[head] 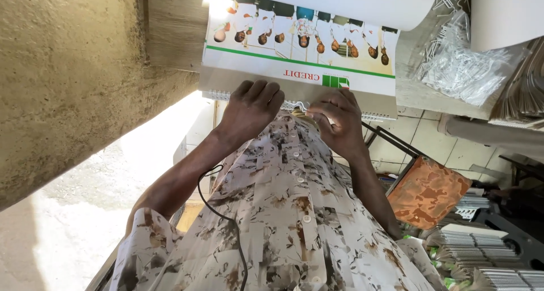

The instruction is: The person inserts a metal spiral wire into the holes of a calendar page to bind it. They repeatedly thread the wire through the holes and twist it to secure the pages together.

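A wire-bound calendar with a grey card strip, a green line and a row of printed figures lies in front of my belly, its metal spiral spine toward me. My left hand rests on the near edge with its fingers curled over the spine. Just to its right, my right hand pinches the spine near the middle, where a small wire piece shows between both hands. My patterned shirt fills the lower frame.
A rough concrete wall stands at the left. A clear bag of white wire pieces lies at the upper right. An orange patterned cushion and stacks of spiral-bound sheets sit at the lower right. A black cable crosses my shirt.
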